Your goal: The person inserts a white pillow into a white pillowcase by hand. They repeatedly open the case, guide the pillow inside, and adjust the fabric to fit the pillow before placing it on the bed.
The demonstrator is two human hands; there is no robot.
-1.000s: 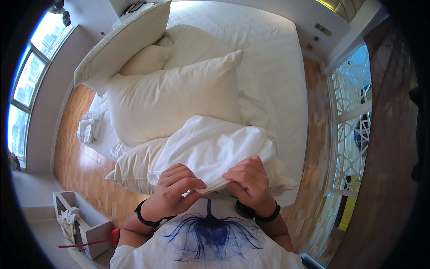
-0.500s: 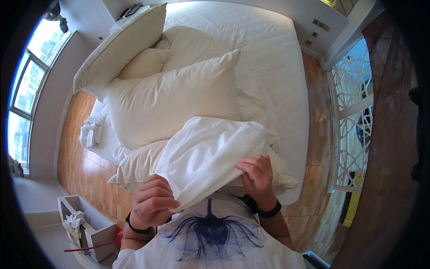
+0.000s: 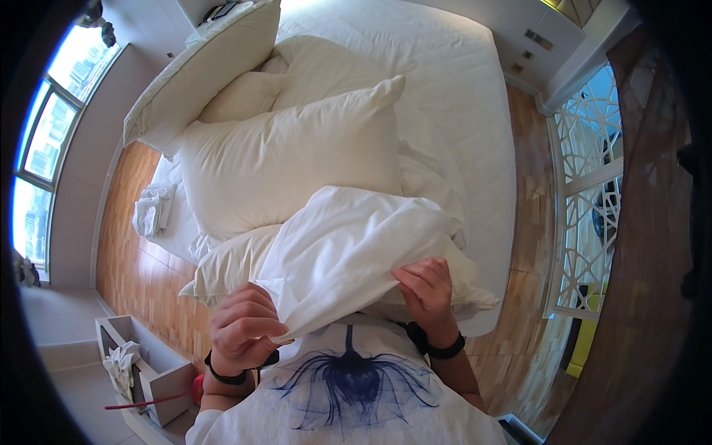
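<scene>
Over a pillow (image 3: 233, 263), the cloth (image 3: 348, 241) is pinched at its near edge by the left hand (image 3: 246, 326) and right hand (image 3: 429, 291), its long axis slanted near-left to far-right. A rag (image 3: 121, 363) is draped over a box (image 3: 166, 385).

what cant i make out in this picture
All in the head view:
- Pillow underneath: its middle, covered by the white cloth.
- Left hand: palm, hidden by the hand's own back.
- Red thing: mostly hidden behind the left forearm.
- Dark item near the top edge: too small to identify.
- Yellow thing: partly behind the lattice screen, so its kind is unclear.
</scene>
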